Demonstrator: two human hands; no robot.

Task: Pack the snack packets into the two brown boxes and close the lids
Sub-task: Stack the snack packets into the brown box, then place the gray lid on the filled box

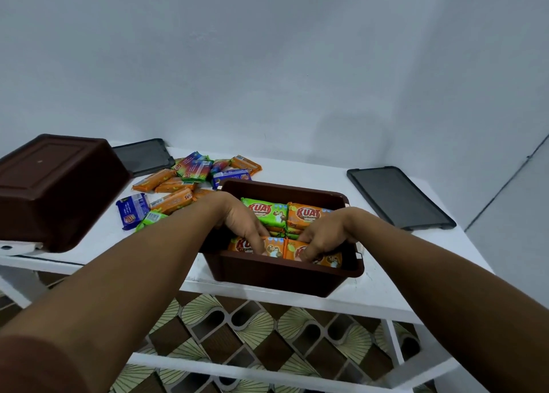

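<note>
Tucking orange KUAT packets [274, 248] into brown box [282, 275], left hand [243, 225] and right hand [326, 233] — pinching or pressing, cannot tell. Risks bulging the row, jamming the lid [398, 198].

Left hand [242, 222], right hand [325, 233] on packets [277, 248] in box [282, 272].

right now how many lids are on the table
2. The back lid lies rear left, behind the upturned box; the right lid lies flat, right of the open box.
</note>
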